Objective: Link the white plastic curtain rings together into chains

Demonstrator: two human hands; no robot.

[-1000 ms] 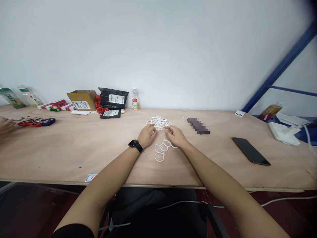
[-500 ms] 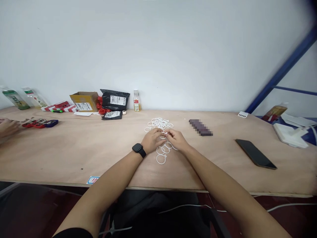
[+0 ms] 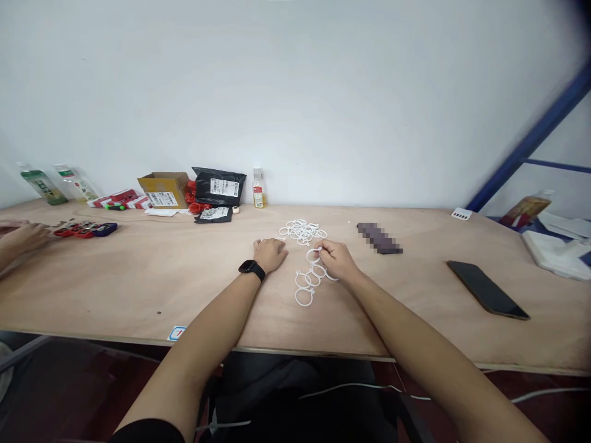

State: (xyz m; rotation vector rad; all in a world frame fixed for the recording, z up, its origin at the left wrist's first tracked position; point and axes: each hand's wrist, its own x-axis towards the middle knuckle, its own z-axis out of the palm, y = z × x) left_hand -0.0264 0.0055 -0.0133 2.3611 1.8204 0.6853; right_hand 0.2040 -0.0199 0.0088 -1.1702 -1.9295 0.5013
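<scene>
A loose heap of white plastic rings (image 3: 302, 231) lies on the plywood table (image 3: 138, 283) ahead of me. Nearer to me trails a linked chain of white rings (image 3: 308, 282). My right hand (image 3: 336, 259) is closed in a pinch on the top ring of that chain. My left hand (image 3: 270, 253), with a black watch (image 3: 252, 269) on the wrist, rests on the table left of the chain, fingers curled toward the heap; I cannot make out anything in them.
A black phone (image 3: 486, 297) lies to the right, a dark blurred bar (image 3: 379, 238) behind it. At the back left stand a cardboard box (image 3: 163, 189), a black parcel bag (image 3: 218, 186) and a small bottle (image 3: 258, 189). Another person's hand (image 3: 23, 237) works at red items (image 3: 85, 229).
My hands, which met over the rings half a second ago, have parted. The left hand moved left onto the table; the right keeps the chain's top ring. The view shifted slightly left.
</scene>
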